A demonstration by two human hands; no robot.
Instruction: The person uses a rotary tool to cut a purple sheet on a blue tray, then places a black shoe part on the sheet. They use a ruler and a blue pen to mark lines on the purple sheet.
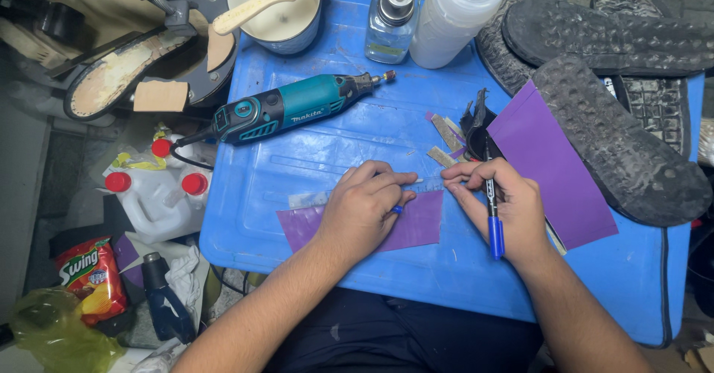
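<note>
My left hand (363,211) rests with curled fingers on a clear ruler (306,199), pinning it across a small purple sheet (418,226) on the blue table (312,165). A small blue bit shows under its thumb; I cannot tell what it is. My right hand (512,208) holds a black and blue marker (494,233) between its fingers. The fingertips of that hand touch the ruler's right end. A larger purple sheet (549,166) lies just right of that hand.
A teal rotary tool (297,105) lies across the table's middle. At the back stand a white tub with a brush (277,10), a glass bottle (391,20) and a squeeze bottle (454,17). Black shoe soles (621,142) crowd the right. White jugs (158,198) sit lower left.
</note>
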